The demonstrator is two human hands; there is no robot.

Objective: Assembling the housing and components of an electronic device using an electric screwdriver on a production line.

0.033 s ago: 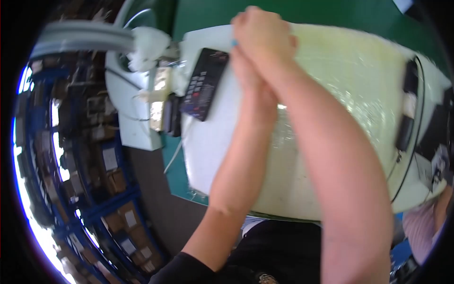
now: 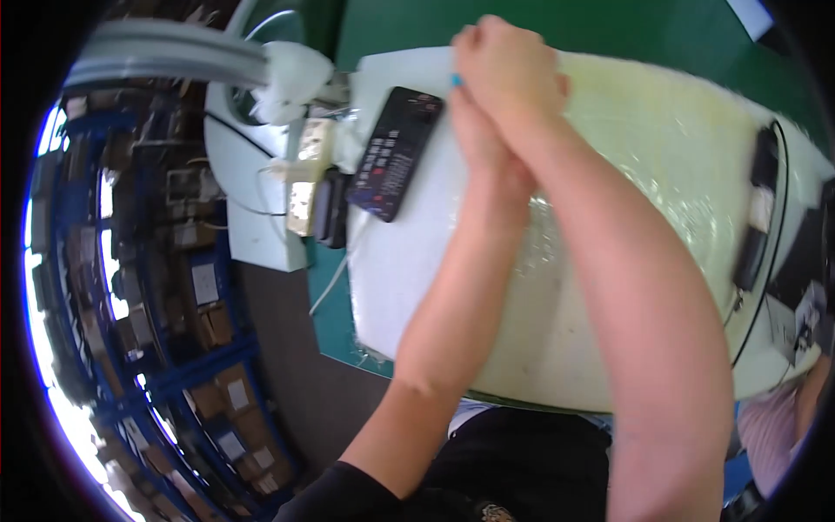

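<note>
My right hand (image 2: 509,65) lies closed over my left hand (image 2: 478,130) at the far edge of the mat, with the two wrists crossing. A tiny turquoise bit (image 2: 457,80) shows between them; what it belongs to is hidden. My left hand's fingers are covered by the right. Under my arms spreads a pale mat (image 2: 396,287) with a clear, wrinkled film on its yellowish right part. Just left of the hands lies a flat black device (image 2: 396,155) with rows of key-like marks, tilted on the mat.
A power strip (image 2: 310,174) with black plugs runs along the mat's left side, beside a grey lamp arm (image 2: 174,56). On the right are a black bar-shaped tool (image 2: 758,209) and a cable. Blue shelving (image 2: 191,378) with boxes stands left; another person's sleeve (image 2: 770,431) shows lower right.
The whole scene sits slightly farther right in the picture, as the view has shifted. My hands stay together, one over the other.
</note>
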